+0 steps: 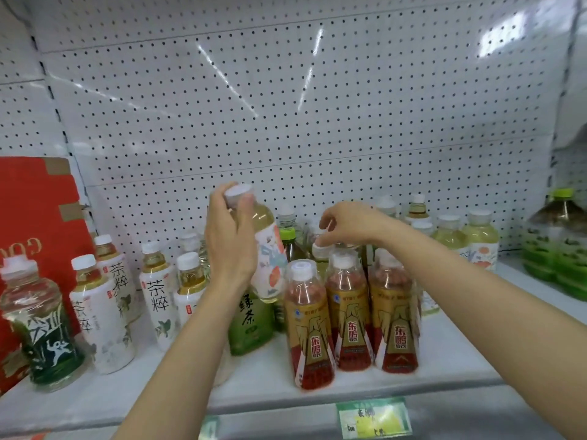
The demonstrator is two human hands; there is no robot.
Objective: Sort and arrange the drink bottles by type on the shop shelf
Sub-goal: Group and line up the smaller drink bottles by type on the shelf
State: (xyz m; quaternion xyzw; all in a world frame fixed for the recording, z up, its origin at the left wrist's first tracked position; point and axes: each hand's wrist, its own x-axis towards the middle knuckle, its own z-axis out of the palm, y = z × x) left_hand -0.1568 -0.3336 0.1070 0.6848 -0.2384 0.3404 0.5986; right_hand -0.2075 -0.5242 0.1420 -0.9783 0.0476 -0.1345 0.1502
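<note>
The left hand (230, 239) is wrapped around the neck and shoulder of a pale bottle (265, 249) with a peach-print label, lifted clear of the shelf (444, 350) and tilted, its white cap poking above the fingers. Gripping it high like that lets it clear the caps of the bottles around it. It looks like a stray being carried to its own kind: matching peach bottles (476, 242) stand in a group well beyond the right hand, at the back.

The right hand (346, 225) hovers, fingers curled loosely downward, thumb and forefinger near a white cap (320, 249) in the row just under it. I cannot tell whether it is pinching that cap or only reaching for it.

Just below that hand stand three red-and-gold bottles (349, 315), already side by side at the front. Under the left wrist is a green tea bottle (251, 325), and left of the forearm a cluster of white tea bottles (155, 293).
</note>
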